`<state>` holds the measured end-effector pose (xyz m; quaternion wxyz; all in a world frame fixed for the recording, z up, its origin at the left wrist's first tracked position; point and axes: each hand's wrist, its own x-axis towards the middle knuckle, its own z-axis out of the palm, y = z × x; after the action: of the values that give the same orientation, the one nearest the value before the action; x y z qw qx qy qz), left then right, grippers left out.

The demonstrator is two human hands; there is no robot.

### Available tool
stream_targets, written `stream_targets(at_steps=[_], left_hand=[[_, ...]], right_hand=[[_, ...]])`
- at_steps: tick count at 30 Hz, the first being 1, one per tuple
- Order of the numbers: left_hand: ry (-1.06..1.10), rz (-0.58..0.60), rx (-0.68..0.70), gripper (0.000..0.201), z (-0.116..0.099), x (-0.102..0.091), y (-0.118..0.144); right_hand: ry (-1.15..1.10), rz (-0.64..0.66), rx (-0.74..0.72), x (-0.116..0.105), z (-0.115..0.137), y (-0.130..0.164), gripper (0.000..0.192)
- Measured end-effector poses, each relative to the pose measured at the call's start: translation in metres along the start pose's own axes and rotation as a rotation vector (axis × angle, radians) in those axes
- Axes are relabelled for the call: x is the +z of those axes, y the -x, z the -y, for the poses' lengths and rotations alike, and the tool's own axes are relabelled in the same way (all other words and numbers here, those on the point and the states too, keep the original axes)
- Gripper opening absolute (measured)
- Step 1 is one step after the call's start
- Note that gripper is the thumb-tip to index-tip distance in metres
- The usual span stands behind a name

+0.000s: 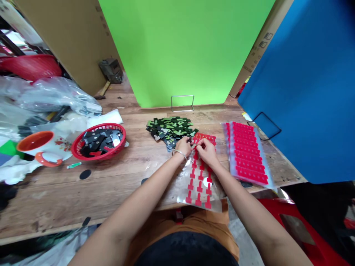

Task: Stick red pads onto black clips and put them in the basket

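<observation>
Pinching a small piece (193, 146) over a sheet of red T-shaped stickers (193, 192)

The left hand (183, 146) has its fingertips clamped on the piece; those of the right hand (207, 150) bunch at its edge, but whether they grip it too I cannot tell. Both work over the sheet's far part; it lies lengthwise towards the body, probably to keep every row within reach. At eleven o'clock from the hands, a loose heap of green-and-black T-shaped pieces (173, 129) sits close by, likely for easy picking. At three to four, clear-sleeved red sheets (248, 151) lie apart, seemingly out of the way. At nine, a red plastic basket (111, 153) holds black pieces (100, 138) and some red; beyond it stands a floral mug (59, 143), its contents unclear.
</observation>
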<state>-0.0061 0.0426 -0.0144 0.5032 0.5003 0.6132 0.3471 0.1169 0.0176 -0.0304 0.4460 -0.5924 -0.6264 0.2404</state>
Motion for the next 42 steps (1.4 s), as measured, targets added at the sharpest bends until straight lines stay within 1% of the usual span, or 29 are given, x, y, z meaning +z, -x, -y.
stream_targets(at_steps=[4, 7, 10, 13, 17, 18, 19, 21, 23, 24, 25, 27, 29, 30, 33, 35, 42], left_hand=[[0.064, -0.014, -0.008, 0.014, -0.003, 0.001, 0.002], [0.159, 0.010, -0.028, 0.016, -0.006, -0.004, 0.012], [0.275, 0.067, -0.059, 0.023, -0.005, -0.015, 0.033], [0.397, 0.118, -0.111, 0.024, 0.004, -0.029, 0.062], [0.708, 0.121, -0.280, 0.018, 0.020, -0.044, 0.096], [0.753, 0.124, -0.319, 0.017, 0.023, -0.047, 0.102], [0.766, 0.137, -0.345, 0.017, 0.027, -0.048, 0.108], [0.751, 0.199, -0.373, 0.020, 0.032, -0.050, 0.116], [0.727, 0.279, -0.376, 0.021, 0.036, -0.052, 0.122], [0.720, 0.300, -0.372, 0.021, 0.037, -0.052, 0.124], [0.716, 0.299, -0.365, 0.020, 0.038, -0.052, 0.126], [0.718, 0.240, -0.345, 0.018, 0.039, -0.053, 0.128], [0.730, 0.178, -0.324, 0.020, 0.039, -0.053, 0.130], [0.739, 0.170, -0.317, 0.023, 0.038, -0.052, 0.131], [0.777, 0.206, -0.305, 0.037, 0.036, -0.051, 0.134], [0.795, 0.216, -0.293, 0.043, 0.034, -0.050, 0.135], [0.761, 0.208, -0.274, 0.043, 0.031, -0.050, 0.134]], right_hand=[[-0.137, -0.045, 0.031, -0.005, 0.008, 0.003, 0.007], [-0.220, -0.040, 0.054, -0.010, 0.020, 0.012, 0.010], [-0.371, 0.015, 0.110, -0.015, 0.032, 0.027, 0.015], [-0.495, 0.099, 0.178, -0.018, 0.038, 0.046, 0.020], [-0.553, 0.173, 0.248, -0.016, 0.046, 0.066, 0.021], [-0.557, 0.182, 0.258, -0.015, 0.049, 0.070, 0.020], [-0.559, 0.191, 0.264, -0.015, 0.053, 0.073, 0.020], [-0.561, 0.198, 0.269, -0.012, 0.060, 0.076, 0.018], [-0.557, 0.206, 0.262, -0.010, 0.065, 0.077, 0.017], [-0.556, 0.208, 0.258, -0.009, 0.067, 0.077, 0.016], [-0.554, 0.207, 0.257, -0.008, 0.068, 0.078, 0.016], [-0.544, 0.189, 0.262, -0.005, 0.068, 0.080, 0.016], [-0.531, 0.173, 0.271, -0.002, 0.068, 0.085, 0.016], [-0.529, 0.174, 0.275, 0.000, 0.067, 0.087, 0.017], [-0.536, 0.182, 0.274, 0.004, 0.068, 0.096, 0.016], [-0.536, 0.174, 0.262, 0.006, 0.070, 0.100, 0.015], [-0.541, 0.193, 0.272, 0.007, 0.069, 0.104, 0.015]])
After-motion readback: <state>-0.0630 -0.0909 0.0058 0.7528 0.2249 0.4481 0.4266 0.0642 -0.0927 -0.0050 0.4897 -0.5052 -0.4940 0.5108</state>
